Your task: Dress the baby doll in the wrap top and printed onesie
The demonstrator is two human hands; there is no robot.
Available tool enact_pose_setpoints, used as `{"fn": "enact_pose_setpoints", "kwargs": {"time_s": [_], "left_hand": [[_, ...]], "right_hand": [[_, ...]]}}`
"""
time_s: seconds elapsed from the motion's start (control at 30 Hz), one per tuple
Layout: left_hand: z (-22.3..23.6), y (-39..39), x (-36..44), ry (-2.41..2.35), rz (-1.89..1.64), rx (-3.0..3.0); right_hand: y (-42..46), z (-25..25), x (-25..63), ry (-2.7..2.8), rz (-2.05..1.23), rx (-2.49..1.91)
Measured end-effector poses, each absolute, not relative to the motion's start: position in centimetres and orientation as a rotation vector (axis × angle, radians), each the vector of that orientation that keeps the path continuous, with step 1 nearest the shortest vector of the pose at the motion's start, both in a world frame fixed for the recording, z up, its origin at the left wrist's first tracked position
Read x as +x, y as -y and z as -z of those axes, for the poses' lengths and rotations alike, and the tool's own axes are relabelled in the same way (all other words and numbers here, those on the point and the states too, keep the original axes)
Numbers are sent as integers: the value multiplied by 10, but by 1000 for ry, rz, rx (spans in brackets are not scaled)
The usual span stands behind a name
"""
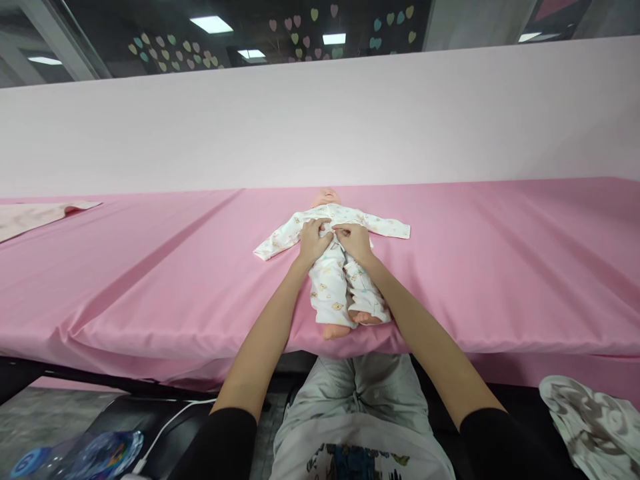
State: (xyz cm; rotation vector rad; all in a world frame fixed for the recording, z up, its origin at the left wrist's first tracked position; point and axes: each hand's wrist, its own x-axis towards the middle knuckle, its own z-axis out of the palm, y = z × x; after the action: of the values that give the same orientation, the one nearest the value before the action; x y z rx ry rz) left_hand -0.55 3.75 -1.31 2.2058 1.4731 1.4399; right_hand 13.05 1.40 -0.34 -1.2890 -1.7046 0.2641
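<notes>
A baby doll (329, 197) lies on its back on the pink-covered table (200, 267), head away from me, feet at the near edge. It wears a white printed romper (330, 287) with long sleeves spread to both sides. My left hand (313, 239) and my right hand (354, 240) rest side by side on the doll's chest. Both have fingers curled and pinching the front opening of the romper. The doll's bare feet stick out of the trouser legs near the table edge.
A pale pink cloth (30, 217) lies at the far left of the table. A grey patterned garment (595, 423) sits low at the right. A pink backdrop (320, 120) rises behind the table. A white cable (165, 427) and a dark bag lie at lower left.
</notes>
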Motion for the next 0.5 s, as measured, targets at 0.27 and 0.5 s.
{"fn": "enact_pose_setpoints", "kwargs": {"time_s": [0.27,0.5], "left_hand": [[13,-29,-4,-1485,-1479,2253],[-17,34,6,-1522,-1576,2449]], "right_hand": [[-5,1,126,1970,-18,-1357],[44,-19,125,2191,59,-1420]]}}
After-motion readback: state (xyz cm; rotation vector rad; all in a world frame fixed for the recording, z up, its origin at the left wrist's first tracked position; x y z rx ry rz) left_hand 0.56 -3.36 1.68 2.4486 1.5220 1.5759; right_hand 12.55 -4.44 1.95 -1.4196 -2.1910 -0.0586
